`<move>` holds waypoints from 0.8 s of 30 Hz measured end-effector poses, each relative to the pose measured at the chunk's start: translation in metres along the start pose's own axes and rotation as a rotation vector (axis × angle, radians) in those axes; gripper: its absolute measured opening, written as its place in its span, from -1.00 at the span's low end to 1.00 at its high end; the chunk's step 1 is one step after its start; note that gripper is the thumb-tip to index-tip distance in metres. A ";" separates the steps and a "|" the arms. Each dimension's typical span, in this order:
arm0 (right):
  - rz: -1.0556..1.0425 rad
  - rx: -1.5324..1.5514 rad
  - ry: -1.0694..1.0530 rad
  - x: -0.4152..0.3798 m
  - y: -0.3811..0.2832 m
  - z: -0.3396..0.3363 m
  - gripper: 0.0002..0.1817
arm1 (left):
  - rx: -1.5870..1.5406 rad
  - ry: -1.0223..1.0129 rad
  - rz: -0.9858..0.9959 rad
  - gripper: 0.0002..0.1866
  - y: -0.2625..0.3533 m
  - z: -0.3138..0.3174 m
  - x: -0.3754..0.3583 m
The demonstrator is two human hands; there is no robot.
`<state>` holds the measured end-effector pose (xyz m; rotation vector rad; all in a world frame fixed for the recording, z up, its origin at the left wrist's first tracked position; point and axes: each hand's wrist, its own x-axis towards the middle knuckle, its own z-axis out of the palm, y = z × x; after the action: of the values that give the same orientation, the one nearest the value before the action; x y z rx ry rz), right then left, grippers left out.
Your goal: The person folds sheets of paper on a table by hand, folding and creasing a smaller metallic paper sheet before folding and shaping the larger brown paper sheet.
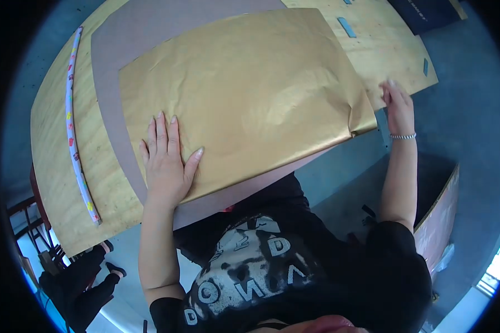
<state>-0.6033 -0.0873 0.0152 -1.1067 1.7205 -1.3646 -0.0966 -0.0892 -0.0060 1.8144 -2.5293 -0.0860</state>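
Observation:
My left hand (168, 166) lies flat with spread fingers on the near left part of a gold paper sheet (233, 94). Smooth for the most part, the sheet is creased and slightly raised at its near right corner. Under it lies a larger mauve-grey sheet (108, 83) that shows along the left, far and near edges. My right hand (398, 105) is off the paper, just past its right edge, by the table's rim. Its fingers are curled together and a little blurred, with nothing visible in them.
The wooden tabletop (47, 133) carries a long, thin patterned roll (70, 111) at the left. Small blue-grey strips (346, 28) lie at the far right, near a dark printed bag (428, 14). An open box (436, 216) stands below right. Another person's legs (80, 288) show at lower left.

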 end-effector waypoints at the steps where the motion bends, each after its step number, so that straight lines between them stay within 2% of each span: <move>1: 0.074 0.153 -0.111 -0.011 0.023 -0.028 -0.55 | -0.008 0.018 0.000 -0.13 -0.001 0.001 0.000; 4: 0.115 0.250 -0.333 -0.059 0.051 -0.049 -0.46 | -0.014 0.023 0.004 -0.13 -0.001 0.004 -0.001; 6: 0.088 0.208 -0.326 -0.076 0.050 -0.043 -0.47 | -0.025 0.023 0.008 -0.13 -0.001 0.004 -0.002; 7: 0.069 0.305 -0.333 -0.077 0.053 -0.040 -0.57 | -0.037 0.028 0.001 -0.13 -0.001 0.003 -0.002; 8: 0.056 0.314 -0.342 -0.074 0.054 -0.040 -0.57 | -0.026 0.040 -0.007 -0.13 -0.001 0.003 -0.001; 10: 0.128 0.207 -0.425 -0.067 0.055 -0.040 -0.64 | -0.009 0.026 0.001 -0.14 -0.002 0.004 -0.002; 11: 0.139 0.208 -0.425 -0.065 0.055 -0.038 -0.81 | 0.002 0.031 -0.012 -0.14 -0.001 0.003 -0.003; 12: 0.132 0.216 -0.438 -0.061 0.056 -0.038 -0.81 | -0.012 0.026 -0.012 -0.14 0.000 0.002 -0.003; 15: 0.199 0.114 -0.434 -0.054 0.059 -0.037 -0.88 | -0.005 0.022 -0.022 -0.13 -0.002 0.004 -0.003; 18: 0.214 0.076 -0.383 -0.057 0.058 -0.032 -0.79 | -0.007 0.022 -0.014 -0.14 -0.002 0.006 -0.002; 21: 0.147 0.083 -0.268 -0.062 0.061 -0.028 -0.74 | -0.010 0.004 -0.008 -0.14 -0.002 0.006 -0.003; 24: 0.057 0.122 -0.252 -0.066 0.053 -0.027 -0.71 | 0.003 -0.008 -0.007 -0.14 -0.003 0.006 -0.002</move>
<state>-0.6110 -0.0111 -0.0305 -1.1015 1.4573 -1.2214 -0.0935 -0.0883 -0.0118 1.8275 -2.5305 -0.0900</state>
